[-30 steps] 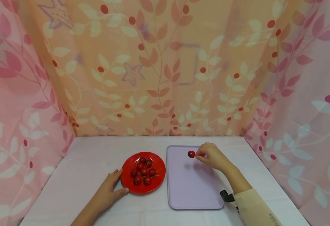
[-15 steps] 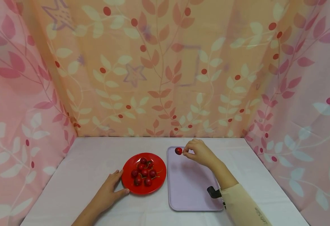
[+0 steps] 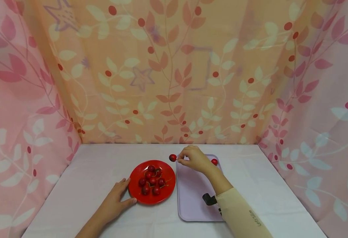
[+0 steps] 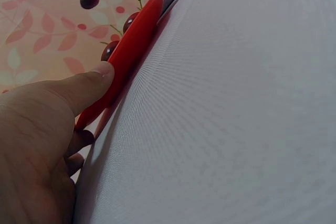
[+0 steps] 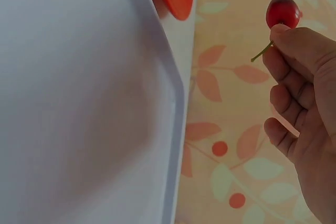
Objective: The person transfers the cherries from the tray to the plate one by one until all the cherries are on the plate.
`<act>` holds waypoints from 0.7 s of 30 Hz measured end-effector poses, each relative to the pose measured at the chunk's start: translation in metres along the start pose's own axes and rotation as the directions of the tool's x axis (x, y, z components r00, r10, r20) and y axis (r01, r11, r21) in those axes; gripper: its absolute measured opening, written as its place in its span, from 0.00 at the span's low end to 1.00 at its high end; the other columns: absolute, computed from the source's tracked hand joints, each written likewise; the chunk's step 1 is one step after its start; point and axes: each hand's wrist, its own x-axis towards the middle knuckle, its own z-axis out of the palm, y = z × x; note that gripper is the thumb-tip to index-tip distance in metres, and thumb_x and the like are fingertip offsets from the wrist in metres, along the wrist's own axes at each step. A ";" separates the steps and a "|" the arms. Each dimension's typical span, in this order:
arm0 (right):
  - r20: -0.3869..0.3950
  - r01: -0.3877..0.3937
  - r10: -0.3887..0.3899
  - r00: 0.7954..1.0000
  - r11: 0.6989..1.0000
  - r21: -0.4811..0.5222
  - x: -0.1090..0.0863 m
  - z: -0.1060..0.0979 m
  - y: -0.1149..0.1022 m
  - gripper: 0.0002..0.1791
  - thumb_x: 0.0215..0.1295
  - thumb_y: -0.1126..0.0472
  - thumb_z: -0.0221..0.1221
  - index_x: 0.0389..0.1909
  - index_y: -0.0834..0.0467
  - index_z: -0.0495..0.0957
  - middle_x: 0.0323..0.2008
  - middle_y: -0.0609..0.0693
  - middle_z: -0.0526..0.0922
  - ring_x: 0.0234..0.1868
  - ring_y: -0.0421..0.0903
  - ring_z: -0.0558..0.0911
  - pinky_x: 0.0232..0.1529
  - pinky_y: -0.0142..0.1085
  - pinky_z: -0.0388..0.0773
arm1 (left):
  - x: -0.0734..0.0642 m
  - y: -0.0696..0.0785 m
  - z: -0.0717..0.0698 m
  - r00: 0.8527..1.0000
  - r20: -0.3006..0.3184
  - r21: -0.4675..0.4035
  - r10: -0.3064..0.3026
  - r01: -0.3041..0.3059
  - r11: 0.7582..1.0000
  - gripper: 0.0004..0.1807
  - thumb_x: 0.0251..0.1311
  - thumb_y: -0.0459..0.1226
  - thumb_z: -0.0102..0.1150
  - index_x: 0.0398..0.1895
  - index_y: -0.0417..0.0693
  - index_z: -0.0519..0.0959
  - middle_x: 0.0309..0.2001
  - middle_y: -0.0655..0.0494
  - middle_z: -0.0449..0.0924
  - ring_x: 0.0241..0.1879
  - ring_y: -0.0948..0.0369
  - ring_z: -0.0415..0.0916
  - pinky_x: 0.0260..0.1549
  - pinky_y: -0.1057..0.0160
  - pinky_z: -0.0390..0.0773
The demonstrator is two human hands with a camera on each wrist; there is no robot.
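Observation:
My right hand pinches a dark red cherry by its stem, above the far left corner of the lilac tray. In the right wrist view the green stem sticks out below the thumb. My left hand holds the left rim of a red plate, thumb and index finger spread apart along it. The left wrist view shows the thumb on the rim, the other fingers partly hidden. Several cherries with stems lie grouped on the plate.
One more cherry lies at the tray's far right, beyond my right wrist. The tray stands just right of the plate on a white tablecloth. Floral curtains enclose the back and sides. A black device juts from my right sleeve.
My right hand has moved left across the tray with the cherry, towards the plate. The cherry on the tray has come into fuller view. My left hand has stayed at the plate's rim.

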 end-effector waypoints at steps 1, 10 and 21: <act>0.010 -0.003 0.003 1.000 1.000 -0.001 0.003 0.003 -0.001 0.04 0.64 0.54 0.70 0.31 0.44 0.86 0.31 0.35 0.85 0.43 0.40 0.78 0.55 0.44 0.73 | 0.000 0.000 0.000 1.000 -0.002 -0.002 0.008 -0.008 1.000 0.55 0.53 0.62 0.72 0.81 0.55 0.59 0.79 0.41 0.56 0.78 0.30 0.44 0.68 0.26 0.54; 0.083 -0.041 0.041 0.996 0.999 -0.003 0.021 0.031 -0.010 0.04 0.65 0.53 0.68 0.31 0.43 0.88 0.26 0.31 0.84 0.36 0.38 0.75 0.47 0.39 0.72 | 0.001 -0.001 0.001 1.000 0.000 -0.011 0.016 -0.016 1.000 0.55 0.53 0.62 0.71 0.81 0.55 0.59 0.80 0.42 0.56 0.78 0.32 0.43 0.70 0.28 0.50; 0.168 -0.263 0.239 0.956 0.955 0.138 0.029 0.048 -0.025 0.05 0.67 0.56 0.67 0.30 0.48 0.86 0.25 0.37 0.82 0.31 0.39 0.78 0.37 0.31 0.78 | 0.001 -0.002 0.000 1.000 -0.005 -0.005 0.029 -0.029 1.000 0.54 0.54 0.62 0.71 0.81 0.54 0.59 0.80 0.41 0.56 0.78 0.31 0.43 0.70 0.28 0.49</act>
